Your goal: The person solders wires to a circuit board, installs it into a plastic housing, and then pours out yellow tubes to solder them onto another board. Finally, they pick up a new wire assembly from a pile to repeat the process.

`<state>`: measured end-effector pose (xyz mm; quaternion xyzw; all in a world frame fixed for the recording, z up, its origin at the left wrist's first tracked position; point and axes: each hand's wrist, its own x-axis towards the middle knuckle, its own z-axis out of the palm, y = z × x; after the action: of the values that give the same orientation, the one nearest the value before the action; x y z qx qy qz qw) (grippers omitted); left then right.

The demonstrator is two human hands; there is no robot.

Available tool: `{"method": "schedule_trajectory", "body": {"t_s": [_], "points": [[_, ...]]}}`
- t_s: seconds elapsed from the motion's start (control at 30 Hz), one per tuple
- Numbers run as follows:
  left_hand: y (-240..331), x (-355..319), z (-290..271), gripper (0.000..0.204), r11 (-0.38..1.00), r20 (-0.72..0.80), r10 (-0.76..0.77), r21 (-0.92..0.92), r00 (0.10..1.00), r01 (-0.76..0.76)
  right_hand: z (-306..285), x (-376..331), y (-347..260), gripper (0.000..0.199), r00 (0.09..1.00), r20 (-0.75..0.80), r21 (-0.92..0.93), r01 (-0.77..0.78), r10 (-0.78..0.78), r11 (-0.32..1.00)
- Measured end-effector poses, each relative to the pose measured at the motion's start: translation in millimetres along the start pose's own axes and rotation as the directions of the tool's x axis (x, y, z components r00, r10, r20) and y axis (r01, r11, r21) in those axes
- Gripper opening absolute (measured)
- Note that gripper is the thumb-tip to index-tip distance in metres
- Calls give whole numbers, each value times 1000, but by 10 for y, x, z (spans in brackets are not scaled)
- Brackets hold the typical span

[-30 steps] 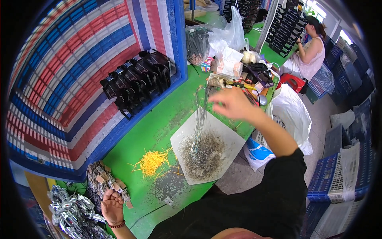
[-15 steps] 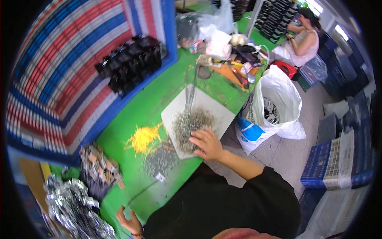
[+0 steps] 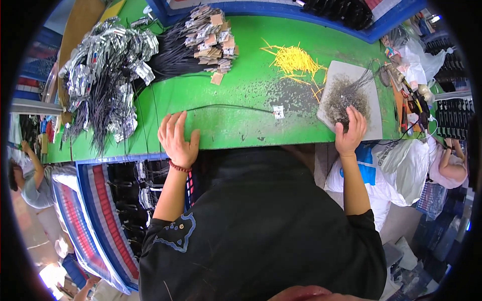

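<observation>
Upper left of frame: big heap of thin black cords with silver foil packets (image 3: 103, 55) lies on the green tabletop (image 3: 236, 128), looks like finished or bagged stock. Just right of it, a bundle of black cords with brown card tags (image 3: 211, 32), tags fanned at upper centre. Left hand (image 3: 176, 138) rests flat at the tabletop's near edge, fingers spread, holding nothing; red bead bracelet on that wrist. One single black cord with a small white tag (image 3: 277, 111) runs loose across the middle of the tabletop, just above the left hand, not touched. Right of centre: scatter of short yellow plastic strips (image 3: 296, 60), then a dusting of small dark bits on the green. Right side: pale grey flat board (image 3: 372, 85) carrying a pile of tiny grey metal pieces (image 3: 344, 98); right hand (image 3: 350, 131) lies fingers-down on the pile, curled lightly, pinch hidden so cannot tell if it has a piece. Judged: lots bagged, one cord in work, no assembly yet on it.
</observation>
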<state>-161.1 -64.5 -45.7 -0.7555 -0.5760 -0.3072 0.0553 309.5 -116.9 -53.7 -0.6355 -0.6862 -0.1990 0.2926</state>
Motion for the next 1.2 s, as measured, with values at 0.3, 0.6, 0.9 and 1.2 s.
{"method": "schedule_trajectory", "body": {"t_s": [0.3,0.6,0.9,1.2], "points": [[0,27,-49,57,998,95,-40,58,995,35,-32,8,-81,49,1000,-3,-25,7,-7,1000],[19,-11,-48,56,998,68,-33,58,997,29,-58,-16,-70,49,1000,16,-21,-14,14,1000],[14,-16,-49,53,999,19,-38,20,999,38,-41,-12,-66,46,1000,-15,0,12,-12,1000],[-10,-15,-46,47,999,7,-35,27,999,35,-21,-3,-70,44,1000,-24,22,3,-2,1000]]}}
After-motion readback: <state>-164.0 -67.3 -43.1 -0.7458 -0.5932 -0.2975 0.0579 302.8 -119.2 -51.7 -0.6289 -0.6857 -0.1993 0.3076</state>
